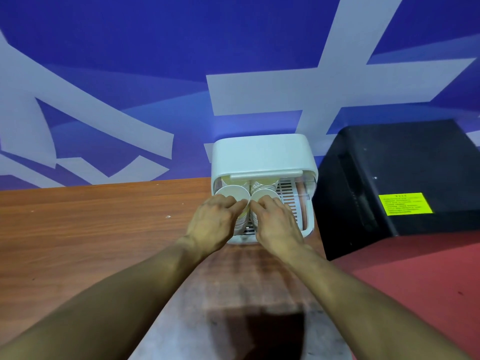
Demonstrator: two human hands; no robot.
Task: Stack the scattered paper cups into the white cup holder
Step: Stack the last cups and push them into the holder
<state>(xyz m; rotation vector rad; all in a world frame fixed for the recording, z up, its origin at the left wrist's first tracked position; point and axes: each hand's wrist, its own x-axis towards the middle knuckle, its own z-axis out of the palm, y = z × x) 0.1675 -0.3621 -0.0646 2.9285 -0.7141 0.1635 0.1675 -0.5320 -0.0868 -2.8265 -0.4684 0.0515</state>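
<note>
Two ribbed cup stacks (230, 195) | slatted white holder (262, 157) | left hand (213, 222), right hand (276, 226): grip curled round one each

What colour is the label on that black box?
Bright yellow-green, with small dark print, on the black box; the label shows in the head view.

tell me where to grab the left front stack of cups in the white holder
Probably take the left stack by its ribbed side just under the top rim, coming from the front and above. It stands upright, mouth up; the raised lid covers the back, and the right stack sits close beside it.
</note>
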